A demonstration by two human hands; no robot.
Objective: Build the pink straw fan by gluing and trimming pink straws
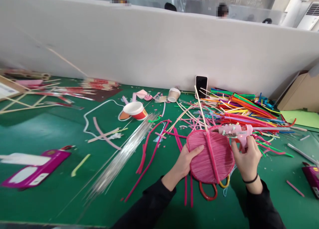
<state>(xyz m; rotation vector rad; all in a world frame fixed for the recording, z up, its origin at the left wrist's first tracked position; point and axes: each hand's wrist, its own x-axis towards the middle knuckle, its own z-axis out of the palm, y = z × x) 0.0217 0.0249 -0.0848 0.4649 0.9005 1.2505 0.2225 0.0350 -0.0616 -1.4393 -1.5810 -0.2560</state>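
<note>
My left hand (183, 162) grips the left edge of a rounded pink craft panel (203, 159), thumb on its face and fingers behind it. A pink-wrapped strip (212, 156) runs down the panel, and a pale stick (200, 106) juts out from its top. In my right hand (248, 159) is a pink glue gun (238, 132), its nozzle pointing left, close to the top of the strip. I cannot tell whether the nozzle touches it. Beneath the panel's lower edge show a red loop (208, 196) and a yellow loop (225, 182); what they belong to is hidden.
Colourful pipe cleaners (239, 111) pile up at the right, near a propped phone (201, 84). Thin clear sticks (127, 152) lie left of my hands, below a paper cup (137, 110). A purple packet (37, 167) lies at left. A white partition (137, 46) borders the table behind.
</note>
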